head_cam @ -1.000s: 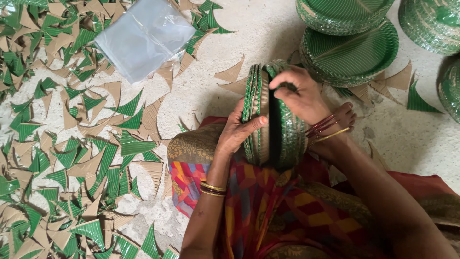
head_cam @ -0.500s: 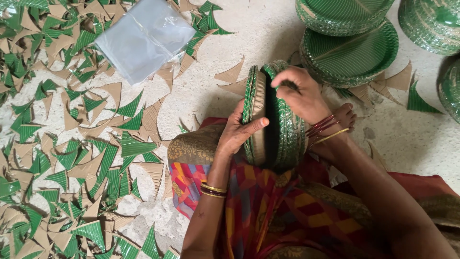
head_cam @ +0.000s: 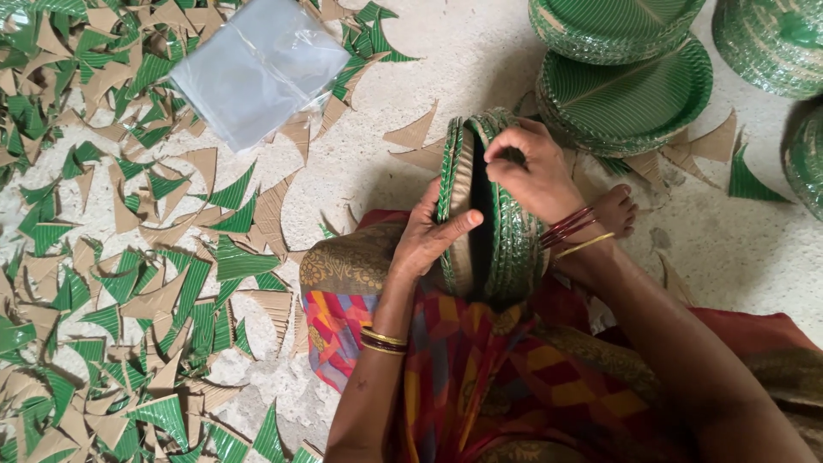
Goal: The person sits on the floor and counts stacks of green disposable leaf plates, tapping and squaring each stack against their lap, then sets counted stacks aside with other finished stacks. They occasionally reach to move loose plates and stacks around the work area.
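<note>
A person sits on a pale, gritty floor (head_cam: 480, 69) with a stack of green paper plates (head_cam: 489, 210) standing on edge in the lap, resting against the bright patterned cloth (head_cam: 480, 369) over the legs. The left hand (head_cam: 427, 238) lies flat against the left face of the stack, palm to the plates, fingers stretched upward and the thumb pointing right across the brown back of the outermost plate; the forearm rises straight from the lower edge of the view, with gold and dark bangles (head_cam: 381, 339) around the wrist. The right hand (head_cam: 533, 176) comes in from the right, wrist bent, and curls over the top rim of the stack, its fingertips tucked down into the gap between the plates, parting a few on the left from the thicker bundle on the right. Red and gold bangles (head_cam: 573, 233) circle that wrist, and the forearm runs down towards the lower right corner. A bare foot (head_cam: 617, 210) shows just beyond the right wrist. Farther up the floor lie flat piles of finished green plates (head_cam: 634, 94), more of them at the right edge. To the left, green and brown triangular offcuts (head_cam: 129, 283) are strewn thickly, and a clear plastic bag (head_cam: 257, 64) lies among them.
</note>
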